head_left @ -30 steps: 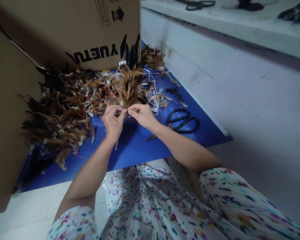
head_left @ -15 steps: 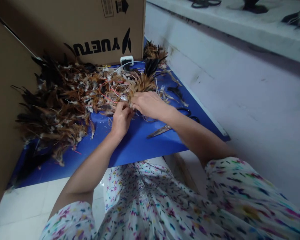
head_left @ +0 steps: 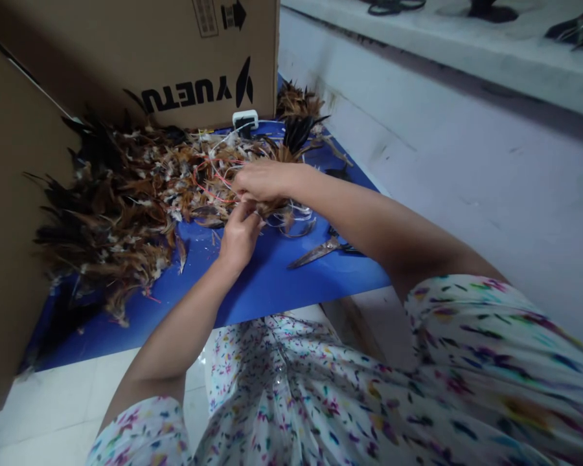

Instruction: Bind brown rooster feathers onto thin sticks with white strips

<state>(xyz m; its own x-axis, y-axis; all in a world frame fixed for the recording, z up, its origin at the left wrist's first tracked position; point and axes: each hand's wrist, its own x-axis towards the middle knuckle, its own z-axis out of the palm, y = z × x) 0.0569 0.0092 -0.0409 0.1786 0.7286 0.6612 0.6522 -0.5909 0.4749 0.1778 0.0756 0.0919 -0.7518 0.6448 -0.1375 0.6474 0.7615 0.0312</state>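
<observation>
My left hand (head_left: 240,238) is closed in a pinch on the base of a feather bunch, mostly covered by my other hand. The bunch's black feathers (head_left: 297,133) stick out behind. Right above, my right hand (head_left: 263,180) is closed with bent fingers near the left fingertips; what it holds, if anything, is hidden. A heap of brown and black feathers (head_left: 126,175) lies to the left and behind, with red and white strings (head_left: 212,169) across it. Scissors (head_left: 315,252) rest under my right forearm, their handles partly covered.
A large cardboard box (head_left: 175,52) stands behind the heap on the blue table (head_left: 291,294). On it leans a small white-framed object (head_left: 245,120). The wall (head_left: 442,142) runs along the right, below a ledge (head_left: 447,45) with dark items. More feathers (head_left: 298,103) lie in the back corner.
My right hand has shifted left and slightly up, now over the feather bunch, and its forearm covers the scissors' handles more. My left hand stays nearly in place.
</observation>
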